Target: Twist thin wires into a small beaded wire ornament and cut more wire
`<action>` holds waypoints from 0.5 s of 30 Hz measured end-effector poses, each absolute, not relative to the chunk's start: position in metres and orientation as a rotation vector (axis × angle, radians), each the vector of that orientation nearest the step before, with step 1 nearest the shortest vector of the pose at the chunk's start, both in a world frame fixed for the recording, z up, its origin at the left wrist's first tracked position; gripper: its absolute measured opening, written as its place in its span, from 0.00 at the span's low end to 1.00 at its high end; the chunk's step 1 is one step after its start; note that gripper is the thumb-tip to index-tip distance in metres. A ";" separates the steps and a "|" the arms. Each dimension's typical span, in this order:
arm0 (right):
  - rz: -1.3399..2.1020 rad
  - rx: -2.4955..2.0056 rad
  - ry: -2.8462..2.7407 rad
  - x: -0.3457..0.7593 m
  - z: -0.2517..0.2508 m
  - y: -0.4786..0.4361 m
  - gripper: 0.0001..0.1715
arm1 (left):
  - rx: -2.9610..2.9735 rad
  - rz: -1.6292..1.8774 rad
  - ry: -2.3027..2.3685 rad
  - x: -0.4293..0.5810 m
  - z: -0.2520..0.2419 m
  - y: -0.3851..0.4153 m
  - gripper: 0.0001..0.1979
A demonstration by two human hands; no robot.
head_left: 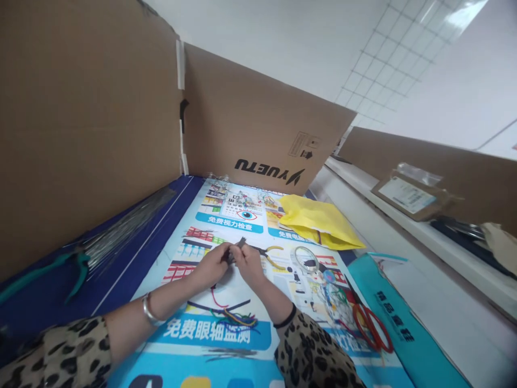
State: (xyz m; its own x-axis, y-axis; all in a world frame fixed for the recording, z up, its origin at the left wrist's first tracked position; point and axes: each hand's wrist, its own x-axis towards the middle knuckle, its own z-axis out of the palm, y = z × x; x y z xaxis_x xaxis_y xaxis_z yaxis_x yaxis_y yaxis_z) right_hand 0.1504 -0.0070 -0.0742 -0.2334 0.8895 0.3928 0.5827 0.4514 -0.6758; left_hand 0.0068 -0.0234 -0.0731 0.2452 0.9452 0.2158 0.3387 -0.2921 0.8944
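My left hand (214, 263) and my right hand (248, 262) meet over the middle of the printed sheet. Both are closed on a small dark grey piece (241, 242), whose tip sticks up between the fingers; its lower part is hidden. Just beyond my right hand lie pliers with yellow handles (275, 257). Below the hands, a bundle of coloured cords (238, 319) rests on the sheet, with a thin red strand near my left wrist. Closer to me are several short dark strips (230, 353).
Teal-handled pliers (76, 269) and thin wires (129, 226) lie at left. Red scissors (371, 327), a clear roll (307, 260) and bagged small items (333, 296) sit at right. A yellow bag (319, 220) lies farther back. Cardboard panels (258, 118) stand behind.
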 end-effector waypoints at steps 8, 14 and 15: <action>0.542 -1.199 -1.912 0.151 -0.074 -0.007 0.23 | 1.804 1.023 1.176 0.008 -0.071 -0.024 0.20; 0.510 -1.198 -1.925 0.151 -0.072 -0.012 0.23 | 1.828 1.060 1.157 0.006 -0.071 -0.031 0.24; 0.501 -1.196 -1.931 0.151 -0.072 -0.013 0.24 | 1.820 1.074 1.153 0.005 -0.071 -0.032 0.25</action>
State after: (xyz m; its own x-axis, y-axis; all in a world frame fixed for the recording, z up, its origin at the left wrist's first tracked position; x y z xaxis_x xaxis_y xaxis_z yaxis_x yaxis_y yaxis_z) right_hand 0.1508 -0.0127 -0.0720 -0.2394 0.8765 0.4176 0.5627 0.4758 -0.6760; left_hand 0.0049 -0.0323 -0.0708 0.2538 0.9297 0.2670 0.3317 -0.3430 0.8788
